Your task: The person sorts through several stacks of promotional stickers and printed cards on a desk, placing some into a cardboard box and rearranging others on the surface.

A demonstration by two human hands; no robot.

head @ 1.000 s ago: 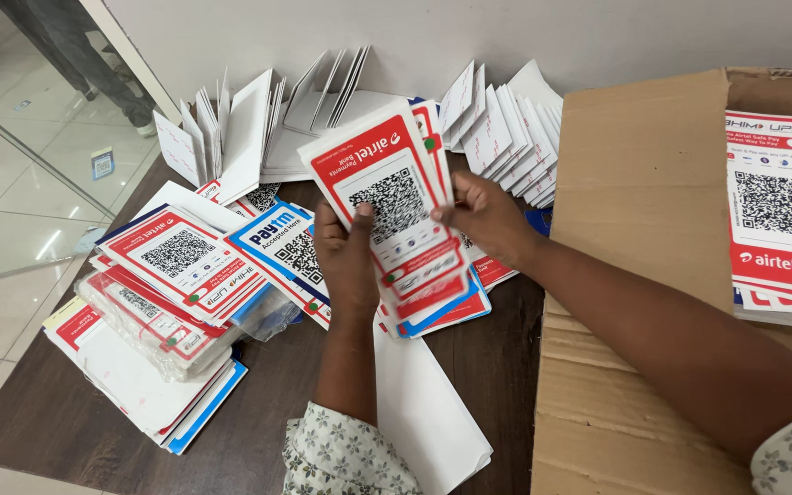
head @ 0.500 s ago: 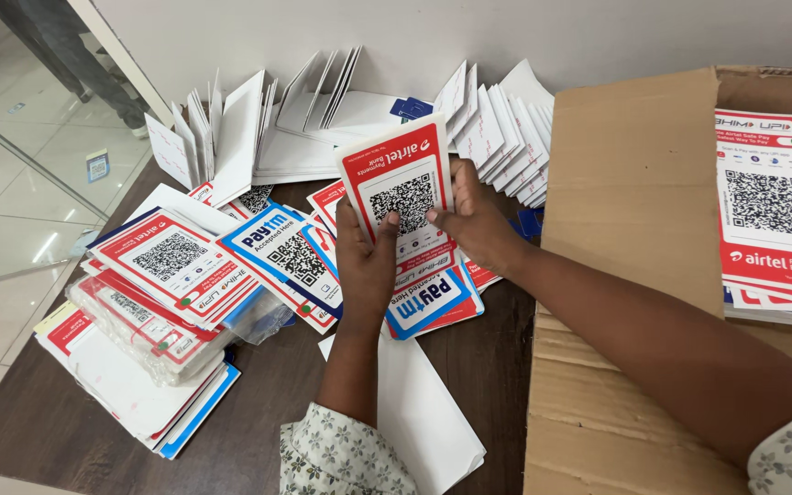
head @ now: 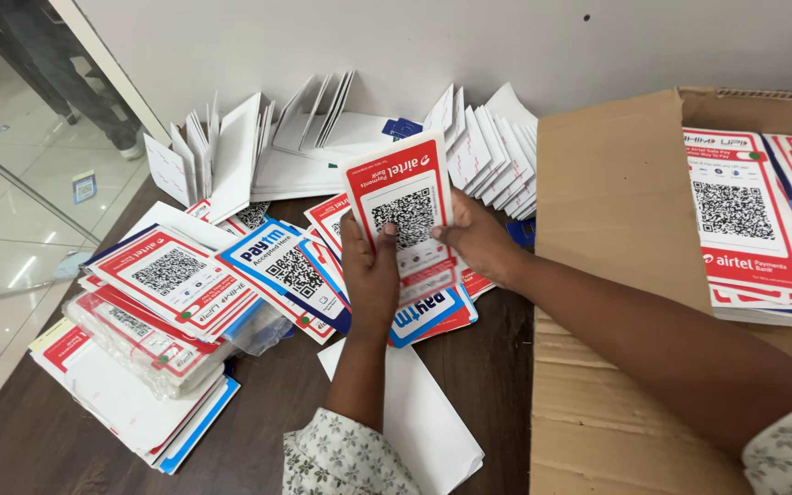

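1. Right, both hands are up over the middle of the dark wooden surface [head: 469, 367], sharing one small stack of red-and-white code cards [head: 405, 215].
2. The left hand [head: 370, 270] grips the stack's left edge, thumb pressed on the front card, fingers curled behind.
3. The right hand [head: 477, 240] closes on the right edge, thumb on the face, the rest of the fingers hidden behind the cards.
4. The stack stands tilted, nearly upright, its printed face towards the camera, lifted clear of the cards below.
5. Beneath the hands lies a loose spread of cards, among them a blue-and-white card [head: 428, 312] peeking out just near of the held stack.
6. Just to the left, another blue-and-white code card [head: 284, 270] lies on top of a fanned heap.
7. Further left sits a red-bordered card [head: 171, 275] atop a plastic-wrapped bundle [head: 135, 335].
8. Along the far wall stand folded white card stands [head: 231, 147], with a second fanned row [head: 492, 151] far right of the held stack.
9. On the near side, a plain white sheet [head: 423, 412] lies flat between the two forearms.
10. At the right, an open cardboard box [head: 616, 229] holds a pile of large red-and-white cards [head: 744, 225], well apart from the hands.
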